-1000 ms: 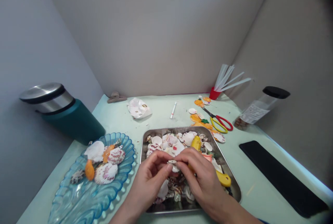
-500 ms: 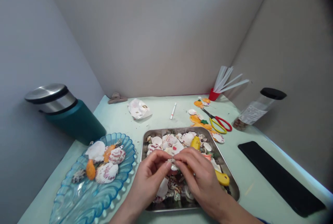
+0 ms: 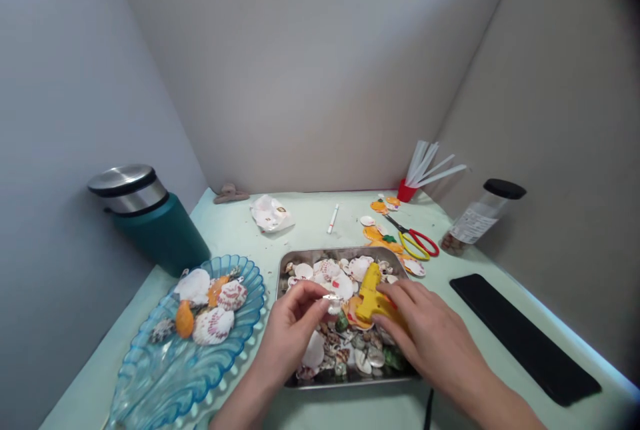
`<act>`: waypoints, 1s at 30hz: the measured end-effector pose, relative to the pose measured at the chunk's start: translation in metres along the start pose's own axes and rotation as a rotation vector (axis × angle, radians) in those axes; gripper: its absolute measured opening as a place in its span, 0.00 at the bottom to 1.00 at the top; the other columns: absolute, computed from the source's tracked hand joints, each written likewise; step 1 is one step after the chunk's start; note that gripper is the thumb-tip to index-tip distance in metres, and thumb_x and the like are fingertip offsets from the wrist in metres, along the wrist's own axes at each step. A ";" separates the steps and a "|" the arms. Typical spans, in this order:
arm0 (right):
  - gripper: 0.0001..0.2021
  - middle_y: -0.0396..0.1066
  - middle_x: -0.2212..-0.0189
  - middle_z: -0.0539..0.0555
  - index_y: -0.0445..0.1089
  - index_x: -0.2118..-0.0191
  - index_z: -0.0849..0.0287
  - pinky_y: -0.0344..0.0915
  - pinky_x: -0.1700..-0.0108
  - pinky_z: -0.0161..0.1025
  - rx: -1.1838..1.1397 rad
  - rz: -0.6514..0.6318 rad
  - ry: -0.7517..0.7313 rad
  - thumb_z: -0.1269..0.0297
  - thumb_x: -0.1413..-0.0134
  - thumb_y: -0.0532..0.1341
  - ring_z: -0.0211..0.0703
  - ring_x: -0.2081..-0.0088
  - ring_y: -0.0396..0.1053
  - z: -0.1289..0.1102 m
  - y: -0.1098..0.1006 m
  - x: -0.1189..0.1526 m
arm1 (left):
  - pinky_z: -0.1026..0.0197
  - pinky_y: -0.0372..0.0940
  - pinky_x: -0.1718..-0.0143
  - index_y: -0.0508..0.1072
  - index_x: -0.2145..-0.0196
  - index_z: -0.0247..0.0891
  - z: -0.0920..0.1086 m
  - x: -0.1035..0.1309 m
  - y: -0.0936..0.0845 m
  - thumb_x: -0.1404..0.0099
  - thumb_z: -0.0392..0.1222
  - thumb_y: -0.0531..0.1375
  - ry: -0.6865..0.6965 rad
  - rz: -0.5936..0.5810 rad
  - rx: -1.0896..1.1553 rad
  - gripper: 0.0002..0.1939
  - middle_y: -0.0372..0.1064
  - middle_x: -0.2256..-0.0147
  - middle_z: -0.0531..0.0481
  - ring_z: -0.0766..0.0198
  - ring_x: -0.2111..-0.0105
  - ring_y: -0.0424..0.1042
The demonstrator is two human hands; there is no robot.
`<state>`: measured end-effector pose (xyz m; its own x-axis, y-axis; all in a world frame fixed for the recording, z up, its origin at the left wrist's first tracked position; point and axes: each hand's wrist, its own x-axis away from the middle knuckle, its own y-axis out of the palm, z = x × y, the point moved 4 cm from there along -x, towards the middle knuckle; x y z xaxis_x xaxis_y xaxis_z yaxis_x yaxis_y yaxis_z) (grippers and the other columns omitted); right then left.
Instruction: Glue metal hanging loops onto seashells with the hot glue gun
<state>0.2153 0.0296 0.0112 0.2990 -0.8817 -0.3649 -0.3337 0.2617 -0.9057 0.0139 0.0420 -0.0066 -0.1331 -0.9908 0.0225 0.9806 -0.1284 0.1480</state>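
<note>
My left hand (image 3: 295, 323) pinches a small white shell (image 3: 334, 305) between thumb and fingers, over the metal tray (image 3: 300, 255). In my right hand (image 3: 425, 323) is a yellow glue gun (image 3: 371, 293), its body gripped above the tray's right half and its front end pointing away from me. Under both hands the tray holds many loose shells: white scallops (image 3: 327, 270), small spiral ones and some green pieces (image 3: 342, 322). A dark cord (image 3: 429, 410) runs down below my right wrist.
Left stand a blue shell-shaped dish (image 3: 200, 377) with several shells and a teal bottle (image 3: 160, 233). Behind the tray lie a white wrapper (image 3: 270, 214), a marker (image 3: 333, 219), orange shell pieces (image 3: 383, 238) and scissors (image 3: 417, 243). Right: a red cup (image 3: 407, 191) of white sticks, a jar (image 3: 475, 222), a black strip (image 3: 520, 337).
My right hand has left the small shell, moved right and taken hold of the yellow glue gun. The left hand still holds the shell. The view has shifted slightly.
</note>
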 end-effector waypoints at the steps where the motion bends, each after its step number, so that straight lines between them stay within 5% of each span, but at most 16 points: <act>1: 0.12 0.70 0.63 0.58 0.68 0.56 0.56 0.66 0.64 0.48 0.070 -0.049 0.027 0.62 0.47 0.63 0.54 0.64 0.71 0.002 0.002 0.003 | 0.61 0.71 0.64 0.73 0.68 0.35 0.000 0.000 0.000 0.41 0.45 0.63 0.013 0.003 -0.022 0.10 0.69 0.70 0.52 0.65 0.70 0.71; 12: 0.13 0.76 0.75 0.56 0.68 0.52 0.58 0.63 0.75 0.39 0.112 -0.165 0.126 0.64 0.43 0.57 0.52 0.75 0.74 0.005 0.016 0.009 | 0.62 0.70 0.65 0.73 0.66 0.36 0.005 0.000 -0.003 0.39 0.46 0.61 0.121 0.067 -0.152 0.10 0.72 0.69 0.50 0.63 0.69 0.72; 14: 0.16 0.77 0.71 0.55 0.66 0.49 0.57 0.65 0.72 0.39 -0.005 -0.170 0.143 0.60 0.40 0.54 0.51 0.72 0.75 0.012 0.011 0.010 | 0.63 0.69 0.66 0.74 0.66 0.36 0.006 0.001 -0.004 0.39 0.46 0.61 0.143 0.082 -0.195 0.10 0.72 0.69 0.50 0.64 0.70 0.72; 17: 0.20 0.76 0.63 0.56 0.64 0.47 0.56 0.67 0.65 0.40 -0.474 -0.127 0.271 0.52 0.41 0.55 0.48 0.67 0.74 0.022 -0.001 0.009 | 0.65 0.66 0.68 0.75 0.65 0.36 0.009 0.004 -0.006 0.38 0.43 0.60 0.182 0.105 -0.277 0.08 0.73 0.70 0.50 0.65 0.71 0.71; 18: 0.21 0.74 0.69 0.53 0.65 0.48 0.56 0.66 0.70 0.37 -0.633 -0.098 0.337 0.51 0.42 0.57 0.45 0.71 0.71 0.026 -0.004 0.008 | 0.65 0.65 0.68 0.75 0.65 0.37 0.011 0.005 -0.006 0.38 0.43 0.60 0.196 0.112 -0.304 0.07 0.74 0.69 0.50 0.65 0.71 0.71; 20: 0.16 0.65 0.80 0.48 0.68 0.59 0.57 0.60 0.78 0.34 -0.973 -0.092 0.443 0.49 0.43 0.57 0.38 0.80 0.62 0.028 -0.006 0.005 | 0.64 0.66 0.65 0.76 0.65 0.38 0.014 0.006 -0.007 0.38 0.41 0.60 0.222 0.119 -0.349 0.07 0.75 0.67 0.48 0.63 0.68 0.72; 24: 0.21 0.54 0.84 0.46 0.60 0.80 0.57 0.55 0.79 0.35 -1.470 -0.158 0.398 0.47 0.45 0.58 0.36 0.81 0.54 0.013 0.004 -0.005 | 0.62 0.66 0.60 0.76 0.63 0.38 0.020 0.004 -0.008 0.36 0.39 0.58 0.311 0.118 -0.461 0.07 0.76 0.63 0.46 0.60 0.63 0.73; 28: 0.22 0.51 0.87 0.45 0.61 0.81 0.57 0.53 0.78 0.37 -1.449 -0.334 0.404 0.47 0.44 0.58 0.35 0.83 0.50 0.005 0.030 -0.003 | 0.62 0.66 0.60 0.76 0.63 0.38 0.022 -0.001 -0.012 0.37 0.37 0.58 0.322 0.150 -0.497 0.07 0.76 0.62 0.46 0.60 0.63 0.73; 30: 0.18 0.54 0.86 0.46 0.69 0.68 0.58 0.51 0.78 0.36 -1.348 -0.443 0.424 0.45 0.45 0.58 0.35 0.83 0.51 0.006 0.042 0.003 | 0.62 0.66 0.61 0.76 0.64 0.38 0.021 -0.004 -0.016 0.37 0.37 0.58 0.293 0.176 -0.479 0.06 0.76 0.63 0.46 0.60 0.64 0.73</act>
<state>0.2074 0.0408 -0.0295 0.3977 -0.8987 0.1849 -0.9168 -0.3972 0.0414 -0.0041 0.0484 0.0116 0.0155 -0.9604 -0.2780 0.9490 0.1017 -0.2983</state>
